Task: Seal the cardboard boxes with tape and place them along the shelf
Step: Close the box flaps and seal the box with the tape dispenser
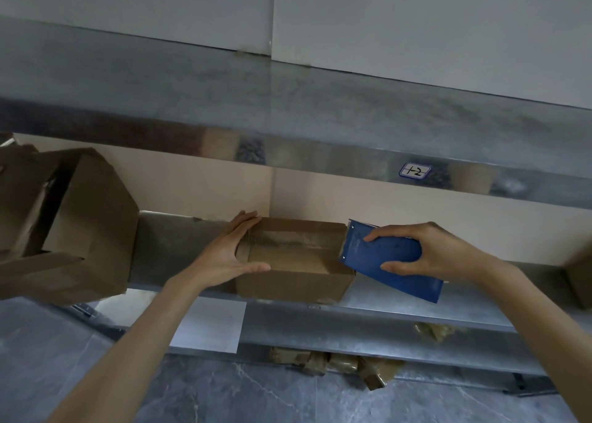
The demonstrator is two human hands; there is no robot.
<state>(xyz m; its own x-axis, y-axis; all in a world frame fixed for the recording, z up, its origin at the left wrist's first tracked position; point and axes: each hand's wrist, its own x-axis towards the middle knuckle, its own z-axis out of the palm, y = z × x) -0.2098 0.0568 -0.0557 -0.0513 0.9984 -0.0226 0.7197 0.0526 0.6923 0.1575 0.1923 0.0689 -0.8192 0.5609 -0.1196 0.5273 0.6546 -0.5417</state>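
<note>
Bare forearms reach to the metal shelf (384,305), where near its front edge the left hand (230,253) presses straight fingers against the left end of the matte cardboard box (294,259), probably light and stiff and best gripped by its ends, while the right hand (439,253) curls round a smooth blue tape dispenser (390,259).

The large open box (83,227) is cut off by the left edge, and a second box (581,281) at far right shows only a corner. The left hand (227,253) covers the left end of the taped box (294,256), and the blue tape dispenser (384,256) gripped by the right hand (432,253) hides its right end. The shelf label (415,170) reads uncertainly, the dispenser's print is too small to read, and brown crumpled pieces (336,363) lie partly hidden behind the lower shelf rail (352,336).
</note>
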